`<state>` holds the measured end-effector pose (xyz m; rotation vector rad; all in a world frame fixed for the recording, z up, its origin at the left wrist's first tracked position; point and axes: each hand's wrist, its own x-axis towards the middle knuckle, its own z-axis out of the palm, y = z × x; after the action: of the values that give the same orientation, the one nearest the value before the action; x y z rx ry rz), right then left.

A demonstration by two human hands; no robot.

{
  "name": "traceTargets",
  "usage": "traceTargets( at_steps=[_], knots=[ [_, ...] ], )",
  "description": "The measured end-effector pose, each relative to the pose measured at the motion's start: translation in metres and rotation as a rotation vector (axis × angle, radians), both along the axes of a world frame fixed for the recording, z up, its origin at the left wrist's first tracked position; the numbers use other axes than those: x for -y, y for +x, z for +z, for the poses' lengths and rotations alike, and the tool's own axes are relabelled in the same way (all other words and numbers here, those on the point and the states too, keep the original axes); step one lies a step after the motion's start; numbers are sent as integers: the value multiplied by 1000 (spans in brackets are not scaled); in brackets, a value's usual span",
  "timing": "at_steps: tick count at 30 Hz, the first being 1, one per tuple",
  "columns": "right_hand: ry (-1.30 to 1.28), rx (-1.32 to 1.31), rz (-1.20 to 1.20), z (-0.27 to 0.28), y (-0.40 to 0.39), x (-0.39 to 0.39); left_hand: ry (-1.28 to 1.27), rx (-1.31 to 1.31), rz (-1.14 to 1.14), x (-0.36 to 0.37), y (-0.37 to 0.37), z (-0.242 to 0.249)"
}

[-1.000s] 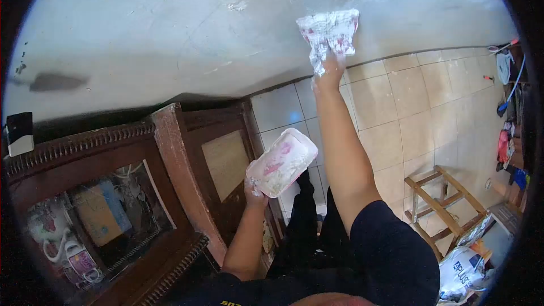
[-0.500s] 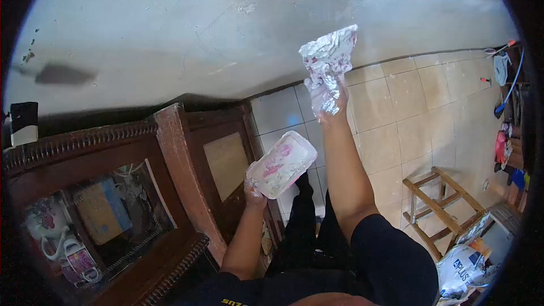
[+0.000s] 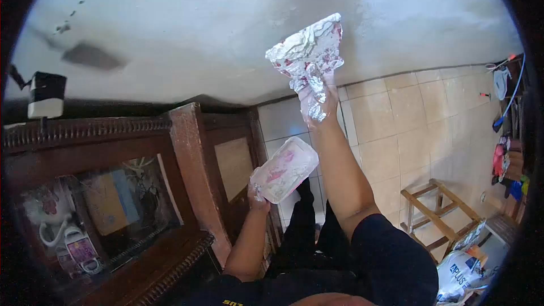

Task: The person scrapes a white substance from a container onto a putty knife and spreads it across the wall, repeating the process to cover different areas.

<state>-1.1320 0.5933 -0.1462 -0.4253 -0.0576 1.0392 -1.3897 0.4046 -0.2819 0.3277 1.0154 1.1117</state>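
Observation:
My right hand, smeared with white paste, is closed round a wide putty scraper. Thick white putty with reddish patches coats its blade, which is raised in front of the grey wall. Lower down, my left hand grips one end of a shallow rectangular tub, its fingers partly hidden behind it. White and pink residue covers the inside of the tub, which is tilted towards me.
A dark wooden cabinet with glass panes stands along the wall on the left; mugs show behind the glass. On the right, a wooden stool frame stands on the tiled floor, near a white bag.
My right hand and the scraper have moved left and a little up across the wall. The tub has stayed nearly in place, while the view has shifted slightly.

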Motion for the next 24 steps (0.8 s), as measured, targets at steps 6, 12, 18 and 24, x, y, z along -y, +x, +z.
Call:
traceTargets(
  at_steps=[6,12,18,24],
  knots=[
    [43,221,-25,76,-30,-32,-22,145,21,-14,-15,29],
    [-455,89,86,13,-54,-62,30,127,33,-18,-30,35],
    [-250,131,83,-79,-60,-7,-42,119,92,-7,-44,48],
    [2,156,2,80,-43,3,-64,145,65,-2,-48,70]
  ],
)
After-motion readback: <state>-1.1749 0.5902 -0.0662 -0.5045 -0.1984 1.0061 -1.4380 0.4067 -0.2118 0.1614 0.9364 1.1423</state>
